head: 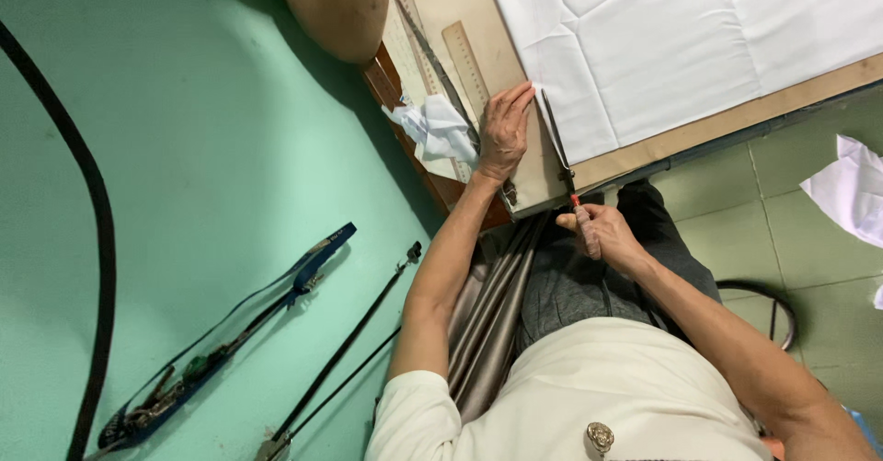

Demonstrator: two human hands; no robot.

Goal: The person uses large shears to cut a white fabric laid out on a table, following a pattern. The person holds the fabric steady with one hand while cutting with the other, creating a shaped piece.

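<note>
Head view: right hand point(598, 231) gripping scissors point(558, 148).

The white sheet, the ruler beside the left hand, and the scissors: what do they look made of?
White sheet: likely woven cloth, matte, with soft fold creases. Ruler: apparently wood, pale tan with printed marks. Scissors: dark metal blades, seemingly; the handle sits hidden in the right hand.

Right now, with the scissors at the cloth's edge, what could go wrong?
1. The left hand presses the white cloth right beside the blades of the scissors held by the right hand; its fingertips could get nicked.
2. Only the corner is pinned, so the cloth might shift and the cut wander.
3. The wooden ruler lies apart from the cut line, so nothing guides the blades.
</note>
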